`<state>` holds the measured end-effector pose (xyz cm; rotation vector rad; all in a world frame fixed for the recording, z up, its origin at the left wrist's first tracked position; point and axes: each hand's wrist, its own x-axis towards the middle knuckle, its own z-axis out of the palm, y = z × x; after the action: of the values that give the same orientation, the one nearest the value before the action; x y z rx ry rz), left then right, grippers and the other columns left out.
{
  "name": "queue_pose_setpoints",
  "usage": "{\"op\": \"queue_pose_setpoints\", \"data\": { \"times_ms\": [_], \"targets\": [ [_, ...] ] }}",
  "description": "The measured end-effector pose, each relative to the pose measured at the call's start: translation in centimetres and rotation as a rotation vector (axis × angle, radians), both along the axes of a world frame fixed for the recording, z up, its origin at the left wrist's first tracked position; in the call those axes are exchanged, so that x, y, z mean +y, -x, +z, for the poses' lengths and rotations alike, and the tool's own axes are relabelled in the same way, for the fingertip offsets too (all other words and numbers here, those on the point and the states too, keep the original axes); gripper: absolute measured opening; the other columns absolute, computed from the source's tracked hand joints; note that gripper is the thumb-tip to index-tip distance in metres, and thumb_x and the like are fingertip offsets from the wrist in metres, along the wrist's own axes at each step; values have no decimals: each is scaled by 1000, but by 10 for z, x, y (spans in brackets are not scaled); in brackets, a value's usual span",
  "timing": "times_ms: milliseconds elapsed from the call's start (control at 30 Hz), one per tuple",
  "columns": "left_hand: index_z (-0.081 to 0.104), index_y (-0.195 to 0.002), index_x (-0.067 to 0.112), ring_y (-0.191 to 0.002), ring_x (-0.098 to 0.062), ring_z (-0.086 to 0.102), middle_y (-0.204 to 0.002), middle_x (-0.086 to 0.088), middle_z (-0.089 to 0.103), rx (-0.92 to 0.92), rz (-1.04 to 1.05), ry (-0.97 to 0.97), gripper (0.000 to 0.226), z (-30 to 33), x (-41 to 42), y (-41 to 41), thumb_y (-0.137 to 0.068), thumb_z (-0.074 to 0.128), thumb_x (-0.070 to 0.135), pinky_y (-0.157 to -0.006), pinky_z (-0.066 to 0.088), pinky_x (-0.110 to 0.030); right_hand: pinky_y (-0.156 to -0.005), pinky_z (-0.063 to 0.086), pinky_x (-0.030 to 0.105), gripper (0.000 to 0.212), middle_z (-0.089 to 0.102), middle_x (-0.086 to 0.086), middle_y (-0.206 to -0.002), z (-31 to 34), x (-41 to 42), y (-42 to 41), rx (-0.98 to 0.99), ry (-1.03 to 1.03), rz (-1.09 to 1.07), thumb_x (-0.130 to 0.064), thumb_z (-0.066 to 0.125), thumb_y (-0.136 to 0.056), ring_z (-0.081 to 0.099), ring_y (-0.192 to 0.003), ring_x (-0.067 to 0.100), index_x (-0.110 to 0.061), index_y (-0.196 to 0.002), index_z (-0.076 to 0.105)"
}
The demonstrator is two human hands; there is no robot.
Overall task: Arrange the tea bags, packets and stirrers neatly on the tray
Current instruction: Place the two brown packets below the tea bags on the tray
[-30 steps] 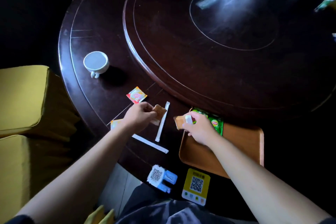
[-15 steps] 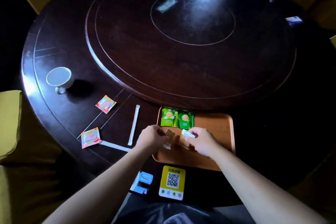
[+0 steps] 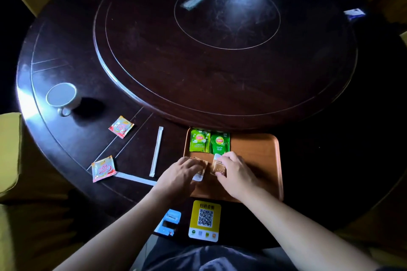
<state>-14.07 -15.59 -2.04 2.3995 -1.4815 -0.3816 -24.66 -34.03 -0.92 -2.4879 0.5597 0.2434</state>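
Pinching: left hand (image 3: 178,175) and right hand (image 3: 236,174) each grip one small brown paper packet (image 3: 218,167) over orange-brown wooden tray (image 3: 259,156) | two green tea bags (image 3: 209,142) at tray's far-left corner | white paper-wrapped stirrers (image 3: 156,150) left of tray

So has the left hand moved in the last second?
Yes. The left hand went right, from the bare table beside the paper-wrapped stirrers onto the tray, carrying a brown packet.

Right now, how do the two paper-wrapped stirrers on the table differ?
The far stirrer lies nearly straight toward the person, fully in view and touching nothing. The near stirrer lies almost crosswise; one end meets the red packet, the other runs toward the left hand. Both are white, slim, and not yet on the tray.
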Motion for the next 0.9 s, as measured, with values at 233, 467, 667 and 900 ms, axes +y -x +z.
{"op": "queue_pose_setpoints", "data": {
  "times_ms": [233,467,667,900],
  "targets": [
    [66,-111,26,-90,-24,62,-97,2,66,-130,93,-122,39,1,-8,3,-79,63,49,-70,53,-38,-91,48,37,34,57,-6,-125,-3,-2,5,-15,45,108,-14,65,-86,47,-113,21,-20,-119,65],
    [60,-122,29,-123,-21,52,-128,6,60,-19,-156,-97,48,13,-8,-11,-78,43,31,-96,48,-37,-90,49,38,31,57,-5,-123,-2,-7,8,-15,35,119,-15,65,-87,47,-114,20,-19,-118,65],
    [62,-106,24,-88,-25,62,-93,1,65,-145,-123,-158,37,5,-9,-13,-80,42,41,-70,53,-37,-90,49,40,34,58,-4,-123,-1,-5,9,-32,36,111,-10,63,-85,48,-112,22,-18,-118,66],
    [61,-112,24,-99,-21,55,-111,2,60,-30,-59,-101,51,7,-9,-4,-76,58,60,-81,52,-38,-87,49,37,33,56,-3,-123,2,-6,14,-34,31,97,-13,64,-87,48,-113,21,-20,-119,65]
  ]
}}
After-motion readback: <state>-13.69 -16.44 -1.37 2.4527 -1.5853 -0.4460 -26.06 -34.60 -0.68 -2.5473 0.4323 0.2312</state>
